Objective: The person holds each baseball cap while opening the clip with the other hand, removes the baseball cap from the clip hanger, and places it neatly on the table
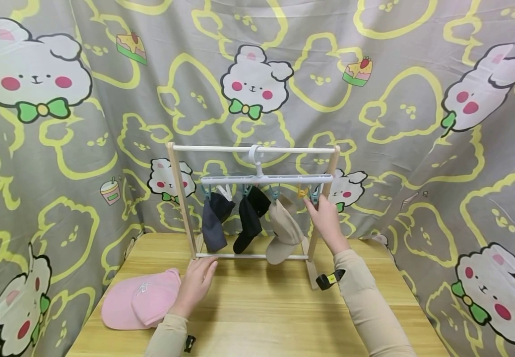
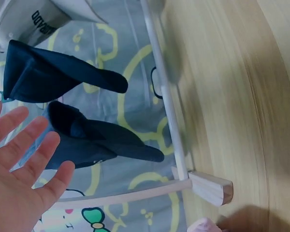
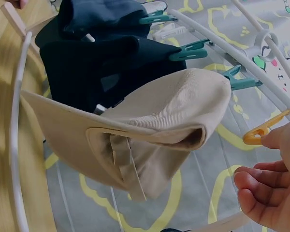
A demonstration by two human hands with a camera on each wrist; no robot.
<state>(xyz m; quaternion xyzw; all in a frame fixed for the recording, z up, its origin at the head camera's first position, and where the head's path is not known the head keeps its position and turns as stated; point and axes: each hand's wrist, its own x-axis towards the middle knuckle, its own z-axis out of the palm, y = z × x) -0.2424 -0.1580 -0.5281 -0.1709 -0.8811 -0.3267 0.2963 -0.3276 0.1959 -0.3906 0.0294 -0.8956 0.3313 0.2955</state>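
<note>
My right hand (image 1: 327,220) is at the right end of a white clip hanger (image 1: 235,179), pinching a teal clothespin (image 1: 314,196) between thumb and index finger. Beside the thumb hangs a yellow clothespin (image 3: 260,134) that holds nothing. A beige cap (image 3: 169,111) hangs from a teal clip left of this hand, brim downward. Further left hang a black cap (image 1: 250,215) and a dark grey-blue cap (image 1: 214,225). My left hand (image 1: 197,282), fingers spread, is low in front of the rack, beside a pink cap (image 1: 143,302) on the table.
The hanger hooks over the top bar of a wooden rack (image 1: 181,203), which stands on the wooden table (image 1: 257,307). A white lower bar (image 1: 250,256) runs behind the brims. Patterned curtain (image 1: 257,29) encloses the back and sides.
</note>
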